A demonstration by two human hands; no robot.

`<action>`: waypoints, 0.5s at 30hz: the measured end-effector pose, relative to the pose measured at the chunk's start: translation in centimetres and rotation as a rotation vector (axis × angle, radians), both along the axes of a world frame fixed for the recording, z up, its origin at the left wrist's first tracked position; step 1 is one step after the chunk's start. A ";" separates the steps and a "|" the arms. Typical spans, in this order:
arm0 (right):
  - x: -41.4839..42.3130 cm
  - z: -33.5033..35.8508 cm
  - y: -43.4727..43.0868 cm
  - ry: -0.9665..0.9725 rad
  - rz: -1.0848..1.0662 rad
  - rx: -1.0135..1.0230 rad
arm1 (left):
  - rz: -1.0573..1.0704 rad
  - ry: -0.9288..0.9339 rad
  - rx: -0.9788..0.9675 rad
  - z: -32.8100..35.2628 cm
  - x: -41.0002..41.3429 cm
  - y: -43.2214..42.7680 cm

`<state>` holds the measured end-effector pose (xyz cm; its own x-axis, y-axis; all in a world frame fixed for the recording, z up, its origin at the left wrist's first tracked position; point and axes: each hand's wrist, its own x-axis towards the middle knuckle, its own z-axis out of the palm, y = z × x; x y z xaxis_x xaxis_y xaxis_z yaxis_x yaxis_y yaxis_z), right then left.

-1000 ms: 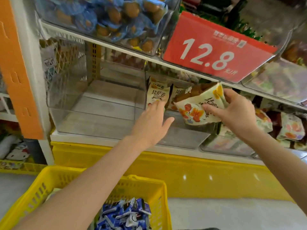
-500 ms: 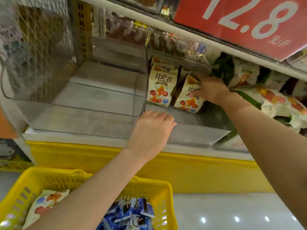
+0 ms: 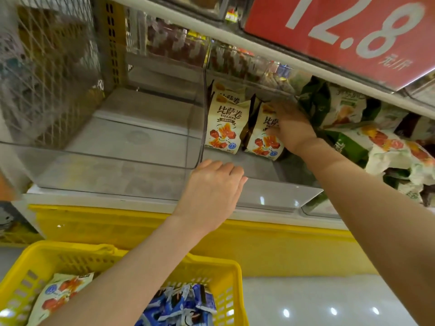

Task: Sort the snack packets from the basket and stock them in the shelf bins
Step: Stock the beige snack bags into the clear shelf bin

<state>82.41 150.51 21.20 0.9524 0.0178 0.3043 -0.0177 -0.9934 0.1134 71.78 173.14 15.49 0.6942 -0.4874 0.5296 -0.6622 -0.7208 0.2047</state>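
At lower left, loose packets (image 3: 183, 304) were held in the yellow basket (image 3: 235, 267). The front rim of the clear bin (image 3: 277, 196) was gripped by the curled left hand (image 3: 211, 191). Inside the bin, beside a second packet (image 3: 223, 123), an upright snack packet (image 3: 263, 144) was clasped by the right hand (image 3: 292, 128).

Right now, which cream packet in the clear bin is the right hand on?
The rightmost packet in the clear bin: the right hand grips its top edge. The packet left of it stands untouched.
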 end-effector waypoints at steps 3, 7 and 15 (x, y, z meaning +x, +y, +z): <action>-2.3 0.3 1.3 0.003 -0.048 0.140 | 0.007 0.015 0.045 0.6 -0.2 0.3; -7.9 -0.3 2.9 -0.057 -0.027 0.299 | 0.058 0.052 0.096 1.4 -0.6 0.1; -19.7 -5.4 5.7 -0.036 0.053 0.152 | 0.068 0.197 0.179 2.9 -4.1 2.1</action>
